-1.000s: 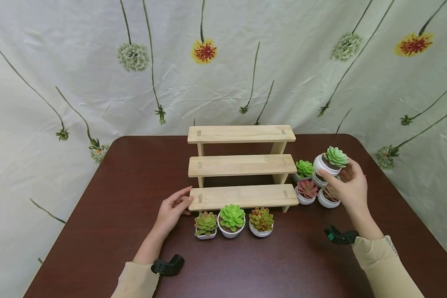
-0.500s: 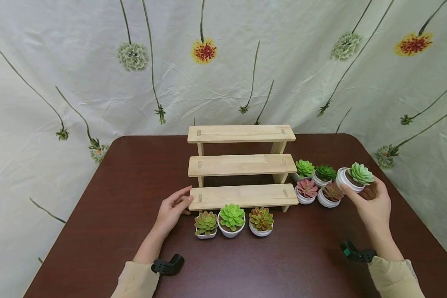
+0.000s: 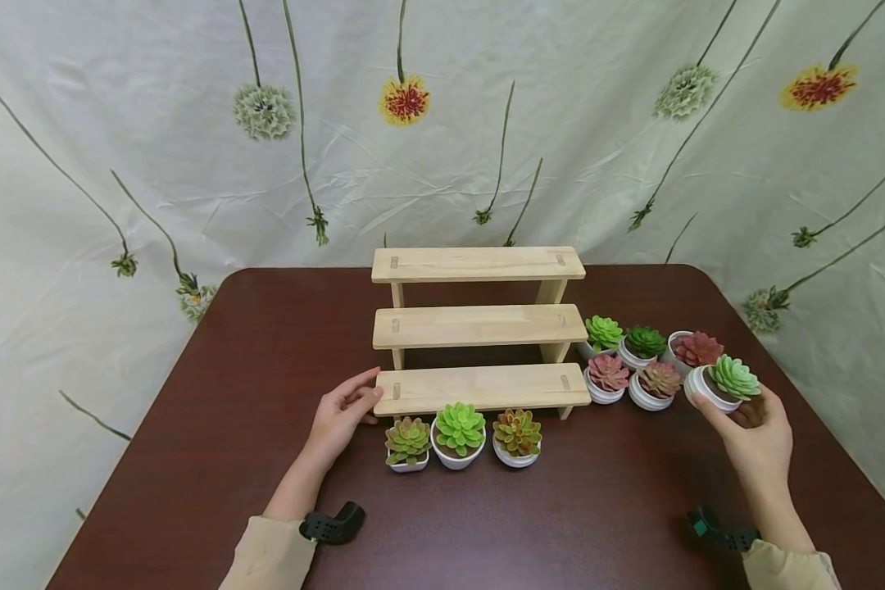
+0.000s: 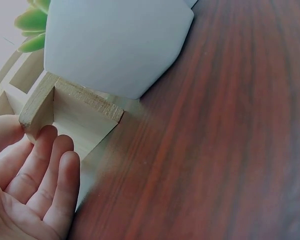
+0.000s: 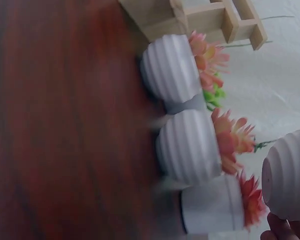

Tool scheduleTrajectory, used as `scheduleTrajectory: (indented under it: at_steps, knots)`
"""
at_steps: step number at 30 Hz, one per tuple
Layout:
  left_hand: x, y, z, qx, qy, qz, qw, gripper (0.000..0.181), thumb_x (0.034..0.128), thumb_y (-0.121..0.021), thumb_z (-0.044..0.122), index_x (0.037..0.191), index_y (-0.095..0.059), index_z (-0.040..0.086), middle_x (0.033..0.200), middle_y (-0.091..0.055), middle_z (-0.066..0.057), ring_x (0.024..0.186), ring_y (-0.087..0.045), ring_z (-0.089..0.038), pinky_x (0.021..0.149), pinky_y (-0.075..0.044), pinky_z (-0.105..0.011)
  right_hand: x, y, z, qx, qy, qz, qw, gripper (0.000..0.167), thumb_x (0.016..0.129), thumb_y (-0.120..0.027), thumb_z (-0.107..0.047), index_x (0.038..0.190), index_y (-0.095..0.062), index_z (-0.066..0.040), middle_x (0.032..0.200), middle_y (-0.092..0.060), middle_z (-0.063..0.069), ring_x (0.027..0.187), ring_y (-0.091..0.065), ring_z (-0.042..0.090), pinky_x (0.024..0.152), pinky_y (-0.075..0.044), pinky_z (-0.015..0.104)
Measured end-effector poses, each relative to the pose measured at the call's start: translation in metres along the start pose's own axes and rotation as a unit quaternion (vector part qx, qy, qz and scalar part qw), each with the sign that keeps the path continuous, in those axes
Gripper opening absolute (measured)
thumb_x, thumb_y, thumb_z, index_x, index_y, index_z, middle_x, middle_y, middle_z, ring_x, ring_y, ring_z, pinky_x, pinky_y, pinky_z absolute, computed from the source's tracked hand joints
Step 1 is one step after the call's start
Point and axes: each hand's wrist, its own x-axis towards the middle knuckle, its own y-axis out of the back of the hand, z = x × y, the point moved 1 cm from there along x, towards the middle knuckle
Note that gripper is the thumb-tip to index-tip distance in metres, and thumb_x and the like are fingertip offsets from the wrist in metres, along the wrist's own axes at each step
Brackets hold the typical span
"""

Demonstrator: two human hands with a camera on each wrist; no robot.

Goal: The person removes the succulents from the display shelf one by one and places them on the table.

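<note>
A three-tiered wooden stand (image 3: 479, 326) stands mid-table. My left hand (image 3: 342, 416) pinches the left end of its lowest board (image 4: 39, 107), thumb and fingers at the edge. At the right, my right hand (image 3: 761, 438) holds a pale green potted succulent (image 3: 733, 378) by its white ribbed pot (image 5: 289, 175), tilted and raised off the table. Close beside it are a red succulent (image 3: 699, 349) in a smooth white pot and a brownish-pink succulent (image 3: 660, 380). Only fingertips of the right hand show in the right wrist view.
A pink succulent (image 3: 608, 373), a dark green one (image 3: 645, 342) and a bright green one (image 3: 604, 333) crowd the stand's right side. Three more potted succulents (image 3: 460, 428) line its front. The dark brown table (image 3: 560, 524) meets a flowered white cloth (image 3: 442, 164) behind.
My right hand has carried the pale green succulent rightward and toward me, past the group, uncovering the dark green and red succulents. The left hand has stayed on the stand.
</note>
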Motion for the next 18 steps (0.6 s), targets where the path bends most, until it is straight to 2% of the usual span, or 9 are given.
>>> scheduleTrajectory:
  at_steps: [3, 5, 12, 18]
  knots:
    - [-0.003, -0.001, 0.007, 0.002, -0.002, -0.002, 1.0000, 0.042, 0.0921, -0.059, 0.006, 0.132, -0.051, -0.004, 0.093, -0.065, -0.019, 0.070, -0.063, -0.025, 0.065, -0.055, -0.031, -0.011, 0.002, -0.007, -0.005, -0.017, -0.006, 0.9998, 0.077, 0.079, -0.077, -0.027, 0.142, -0.037, -0.008, 0.127, -0.046, 0.003, 0.099, -0.050, 0.001, 0.073, -0.040, 0.003]
    - [-0.003, -0.001, 0.007, 0.002, -0.001, -0.002, 1.0000, 0.042, 0.0921, -0.060, 0.007, 0.132, -0.051, -0.003, 0.094, -0.065, -0.019, 0.070, -0.063, -0.023, 0.065, -0.055, -0.031, -0.014, 0.002, -0.006, -0.012, -0.024, -0.009, 0.9996, 0.077, 0.079, -0.077, -0.027, 0.142, -0.038, -0.006, 0.127, -0.046, 0.006, 0.098, -0.050, 0.001, 0.071, -0.041, 0.003]
    - [0.004, 0.000, -0.011, 0.002, -0.005, 0.003, 1.0000, 0.043, 0.0918, -0.062, 0.015, 0.131, -0.054, 0.002, 0.094, -0.066, -0.016, 0.069, -0.062, -0.015, 0.065, -0.055, -0.029, -0.020, 0.000, 0.006, -0.050, -0.026, -0.029, 0.9980, 0.076, 0.078, -0.077, -0.030, 0.138, -0.041, -0.001, 0.128, -0.049, 0.017, 0.090, -0.048, 0.001, 0.062, -0.037, 0.002]
    - [0.003, 0.000, -0.012, 0.001, -0.016, 0.005, 0.9999, 0.043, 0.0916, -0.063, 0.017, 0.131, -0.054, 0.001, 0.093, -0.066, -0.017, 0.069, -0.062, -0.016, 0.065, -0.055, -0.030, -0.021, -0.001, 0.011, -0.085, -0.027, -0.052, 0.9946, 0.079, 0.079, -0.075, -0.035, 0.137, -0.039, 0.005, 0.128, -0.048, 0.027, 0.105, -0.051, 0.031, 0.055, -0.034, 0.004]
